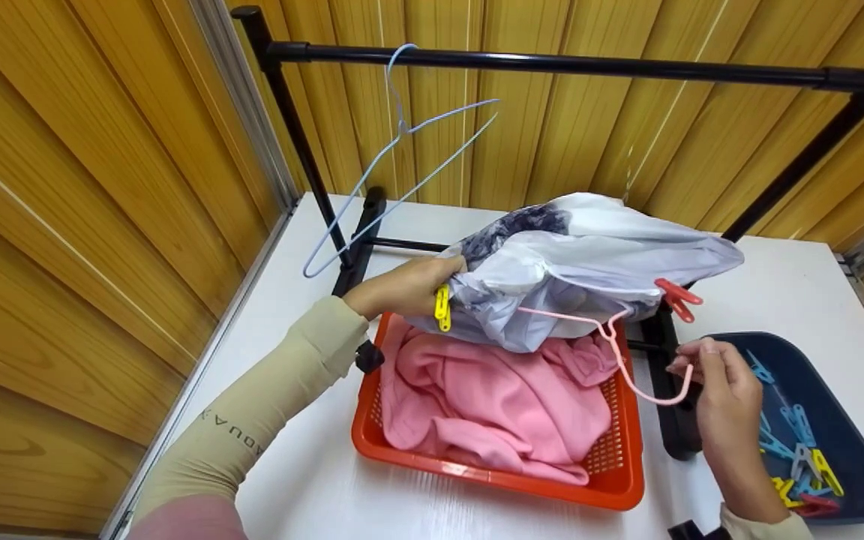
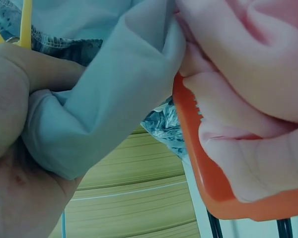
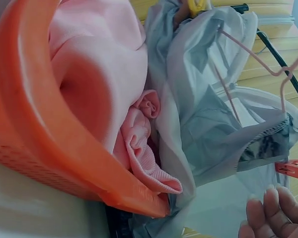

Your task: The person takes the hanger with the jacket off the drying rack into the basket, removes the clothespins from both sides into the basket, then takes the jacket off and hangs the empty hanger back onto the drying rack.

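Far left: blue hanger (image 1: pixel 402 129) hooked on the black rail (image 1: pixel 552 64). Left hand (image 1: pixel 409 286): grip closed on bunched edge of the white-grey garment (image 1: pixel 604 259), yellow peg (image 1: pixel 442 306) right at the fingers. Basket (image 1: pixel 537 487) on the white tabletop (image 1: pixel 282 480) holds pink cloth (image 1: pixel 492 405); garment sits over its far side. Pink hanger (image 1: pixel 567 316) partly inside garment, hook facing near right. Red peg (image 1: pixel 678 298) at garment's right part. Right hand (image 1: pixel 728 390): narrow grip, pinching hook end. Far right: dark blue bin (image 1: pixel 844 420) with mixed pegs.
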